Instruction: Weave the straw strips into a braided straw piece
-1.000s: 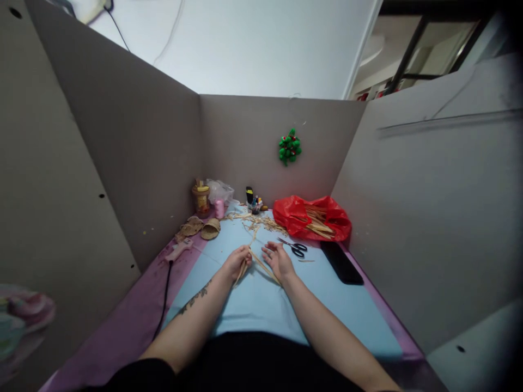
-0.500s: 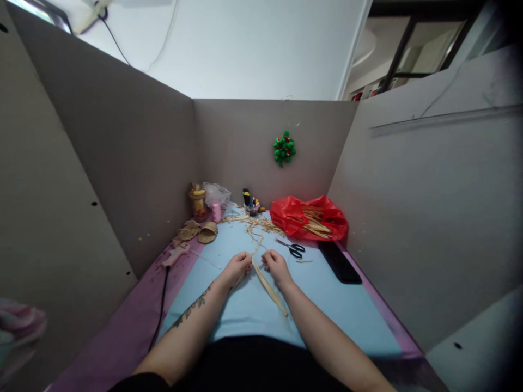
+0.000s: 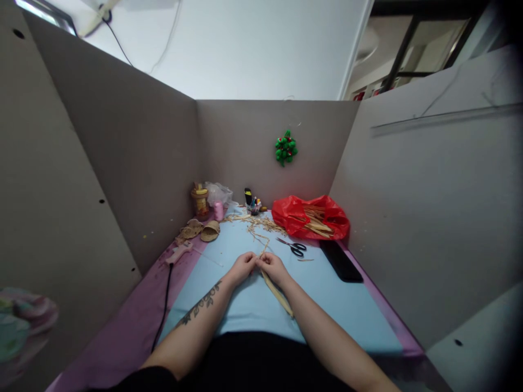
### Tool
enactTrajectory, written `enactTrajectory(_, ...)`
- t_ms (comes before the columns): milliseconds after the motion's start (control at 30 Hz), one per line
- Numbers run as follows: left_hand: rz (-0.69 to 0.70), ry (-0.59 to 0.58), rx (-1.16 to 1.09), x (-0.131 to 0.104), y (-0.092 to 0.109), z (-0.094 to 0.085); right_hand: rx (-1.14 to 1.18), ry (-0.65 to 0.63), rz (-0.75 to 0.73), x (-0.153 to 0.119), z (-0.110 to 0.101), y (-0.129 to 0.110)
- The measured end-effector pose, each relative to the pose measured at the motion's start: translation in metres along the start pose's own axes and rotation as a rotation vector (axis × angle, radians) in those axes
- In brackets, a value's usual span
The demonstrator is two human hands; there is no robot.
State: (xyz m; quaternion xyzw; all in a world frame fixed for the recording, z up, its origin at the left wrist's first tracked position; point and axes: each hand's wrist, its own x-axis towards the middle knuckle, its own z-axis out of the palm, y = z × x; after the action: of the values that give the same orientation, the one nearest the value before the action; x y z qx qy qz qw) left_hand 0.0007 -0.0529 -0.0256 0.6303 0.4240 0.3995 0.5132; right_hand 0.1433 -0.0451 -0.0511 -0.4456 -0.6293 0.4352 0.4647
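Observation:
Over the middle of the blue cloth, my left hand and my right hand meet with fingertips together. Both are closed in a pinch on a braided straw cord, whose thin plaited length runs away from me toward the back. A wide, pale straw strip hangs from the fingers toward me, beside my right wrist. The exact grip point is hidden by the fingers. Black-handled scissors lie to the right of my right hand, with a small straw scrap near them.
A red plastic bag of straw stands at the back right, with a black phone-like slab in front. At left are a pink glue gun, a woven piece, a jar and pink thread. Grey partitions surround the table.
My right hand has moved left and come together with my left hand, taking hold of the straw. The view has shifted slightly.

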Motion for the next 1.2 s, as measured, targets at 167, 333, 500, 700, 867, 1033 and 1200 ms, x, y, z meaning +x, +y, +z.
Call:
enactTrajectory(167,0.021,0.0,0.007,0.001,-0.002,0.001,0.028,0.0,-0.008,-0.001,0.0,-0.002)
enactTrajectory(333,0.047,0.017,-0.001,0.007,-0.013,0.001,0.105,-0.051,0.004,0.0,-0.002,-0.002)
enactTrajectory(500,0.086,0.012,0.007,0.011,-0.016,0.002,0.12,-0.097,0.016,-0.002,-0.004,-0.007)
enactTrajectory(700,0.081,0.01,0.041,0.01,-0.013,0.003,0.101,-0.081,-0.014,-0.002,-0.003,-0.009)
enactTrajectory(867,0.08,0.027,0.076,0.011,-0.014,0.005,0.139,-0.031,0.013,-0.001,-0.005,-0.004)
enactTrajectory(1033,0.08,0.089,0.182,0.014,-0.012,0.006,0.15,0.004,0.054,0.0,-0.006,-0.005)
enactTrajectory(1200,0.17,0.245,0.44,0.016,-0.006,0.008,0.127,0.062,0.101,0.0,-0.005,-0.011)
